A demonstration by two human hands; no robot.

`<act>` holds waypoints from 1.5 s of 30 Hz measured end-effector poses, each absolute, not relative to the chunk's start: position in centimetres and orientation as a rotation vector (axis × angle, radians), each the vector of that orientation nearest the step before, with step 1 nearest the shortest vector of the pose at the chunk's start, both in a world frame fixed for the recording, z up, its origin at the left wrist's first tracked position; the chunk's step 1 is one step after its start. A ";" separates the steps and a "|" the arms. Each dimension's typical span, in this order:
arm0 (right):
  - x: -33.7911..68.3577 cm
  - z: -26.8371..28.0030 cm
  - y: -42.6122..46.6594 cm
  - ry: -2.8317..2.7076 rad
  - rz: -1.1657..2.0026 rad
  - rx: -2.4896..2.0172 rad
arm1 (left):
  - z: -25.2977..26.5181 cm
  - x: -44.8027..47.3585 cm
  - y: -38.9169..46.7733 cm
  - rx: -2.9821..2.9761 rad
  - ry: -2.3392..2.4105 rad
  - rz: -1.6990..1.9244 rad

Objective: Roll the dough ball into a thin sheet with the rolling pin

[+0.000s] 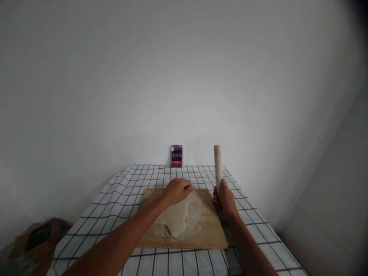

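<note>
A flattened, uneven piece of pale dough [176, 220] lies on a wooden board [205, 230] dusted with white flour. My left hand [178, 189] is over the far part of the dough, its fingers curled closed and pointing right. Whatever it may hold is hidden. Just off the board's right edge, my right hand [225, 199] is closed around the lower end of a wooden rolling pin [217, 163]. The pin stands nearly upright, and its upper part rises above the hand.
A white tablecloth with dark grid lines [115, 218] covers the table. At the table's far edge a phone-like device with a blurred screen [176, 156] leans on the pale wall [184, 84]. A brown box-like object [40, 237] sits low on the left.
</note>
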State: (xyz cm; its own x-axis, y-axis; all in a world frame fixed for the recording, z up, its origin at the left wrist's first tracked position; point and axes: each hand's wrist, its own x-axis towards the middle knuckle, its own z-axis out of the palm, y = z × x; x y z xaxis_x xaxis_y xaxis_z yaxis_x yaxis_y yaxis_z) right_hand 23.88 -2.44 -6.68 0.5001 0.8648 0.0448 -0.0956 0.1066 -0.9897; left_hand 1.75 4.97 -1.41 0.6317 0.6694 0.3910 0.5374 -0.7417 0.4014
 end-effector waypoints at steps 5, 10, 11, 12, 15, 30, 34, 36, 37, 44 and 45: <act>23.5 -6.4 -3.0 -0.859 0.748 -1.328 | 2.2 -2.3 4.0 2.176 1.033 1.288; 22.4 -5.1 -3.4 -1.268 0.434 -1.576 | 7.5 -5.8 0.5 2.205 0.944 1.532; 22.1 -4.7 -3.6 -1.338 0.409 -1.605 | 8.1 -6.2 -0.1 2.253 0.934 1.549; 21.7 -4.3 -3.7 -1.395 0.399 -1.616 | 8.3 -6.4 -0.7 2.310 0.931 1.550; 20.5 -3.4 -4.7 -1.549 0.368 -1.619 | 6.6 -6.8 -1.9 2.471 0.943 1.425; 19.2 -2.7 -1.1 -2.202 0.135 -1.713 | 0.4 -4.4 0.8 2.930 1.421 0.823; 19.5 -2.8 1.5 -2.219 0.204 -1.761 | -0.3 -4.2 2.8 2.892 1.512 0.837; 19.6 -2.7 2.3 -2.224 0.230 -1.779 | -0.5 -4.2 3.3 2.873 1.567 0.795; 19.6 -2.7 2.5 -2.230 0.241 -1.786 | -0.6 -4.2 3.4 2.869 1.581 0.765; 19.3 -3.8 -1.0 -2.190 0.067 -1.868 | -0.6 -4.3 2.9 2.895 1.547 0.633; 19.2 -4.0 -2.0 -2.177 0.048 -1.871 | -0.5 -4.3 2.7 2.899 1.535 0.624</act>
State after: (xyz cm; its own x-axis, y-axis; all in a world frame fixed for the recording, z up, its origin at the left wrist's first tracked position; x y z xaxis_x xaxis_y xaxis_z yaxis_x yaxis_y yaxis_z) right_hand 19.18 -2.03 -4.04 -0.1294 0.9749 0.1814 0.9660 0.1653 -0.1989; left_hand -4.27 2.73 -0.52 0.5119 0.7539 0.4117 0.8273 -0.5618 0.0001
